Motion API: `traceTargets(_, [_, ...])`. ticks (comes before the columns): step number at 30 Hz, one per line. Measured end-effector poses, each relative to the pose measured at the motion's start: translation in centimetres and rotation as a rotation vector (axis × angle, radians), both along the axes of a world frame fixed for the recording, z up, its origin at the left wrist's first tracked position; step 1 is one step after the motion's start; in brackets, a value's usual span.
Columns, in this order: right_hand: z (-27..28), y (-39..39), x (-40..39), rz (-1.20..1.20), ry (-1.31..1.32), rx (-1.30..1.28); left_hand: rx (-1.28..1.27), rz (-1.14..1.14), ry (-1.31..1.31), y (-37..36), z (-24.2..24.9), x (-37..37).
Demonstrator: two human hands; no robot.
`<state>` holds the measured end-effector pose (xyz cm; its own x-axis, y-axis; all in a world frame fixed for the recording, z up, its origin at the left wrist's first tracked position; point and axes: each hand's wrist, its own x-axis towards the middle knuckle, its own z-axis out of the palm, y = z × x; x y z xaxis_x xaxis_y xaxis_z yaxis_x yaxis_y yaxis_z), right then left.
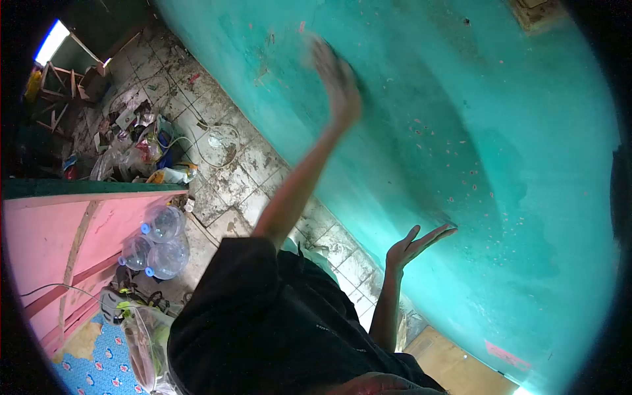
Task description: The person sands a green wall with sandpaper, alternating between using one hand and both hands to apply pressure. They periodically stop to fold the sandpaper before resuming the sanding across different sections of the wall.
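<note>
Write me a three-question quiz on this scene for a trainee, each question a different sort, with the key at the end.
1. Multiple choice: What colour is most of the wall behind the hands?
A) Orange
B) Blue-green
C) White

2. True or false: The left hand looks more blurred than the right hand.

3. Count: How many clear bottles with blue caps are beside the pink panel?

Key: 1. B; 2. True; 3. Three

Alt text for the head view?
A person's blurred left hand and open right hand are raised at a patchy teal wall; to the left, a dirty tiled floor, heaped litter and three clear jugs.
</note>
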<state>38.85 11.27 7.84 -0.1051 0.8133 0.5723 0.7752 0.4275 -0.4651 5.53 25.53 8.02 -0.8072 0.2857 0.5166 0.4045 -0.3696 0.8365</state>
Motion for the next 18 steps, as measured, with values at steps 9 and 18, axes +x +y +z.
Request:
traceTargets(9, [-0.1,1.7,-0.7,0.012,0.008,-0.023,-0.004,0.089,0.129,1.5,3.8,-6.5])
traceTargets(18, [-2.4,3.6,-1.2,-0.019,-0.049,0.083,-0.185,-0.169,0.072,-4.1,0.7,11.8])
